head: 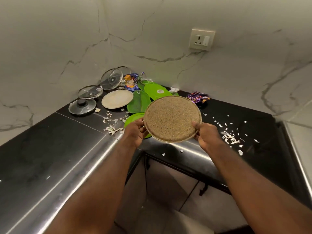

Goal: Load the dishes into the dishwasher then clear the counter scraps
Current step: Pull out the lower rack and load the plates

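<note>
Head view: tan speckled plate (pixel 172 118), perhaps rough, clasped by left hand (pixel 135 133), right hand (pixel 206 135)

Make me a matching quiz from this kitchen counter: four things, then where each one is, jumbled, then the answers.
Things
1. speckled plate
2. cream plate
3. black-knobbed lid
4. purple wrapper

Places
A. crumpled by the right-hand wall
B. gripped by left hand and right hand
C. leftmost on the counter
D. flat between glass lids and green plates

Pairs: 1-B, 2-D, 3-C, 4-A
</note>
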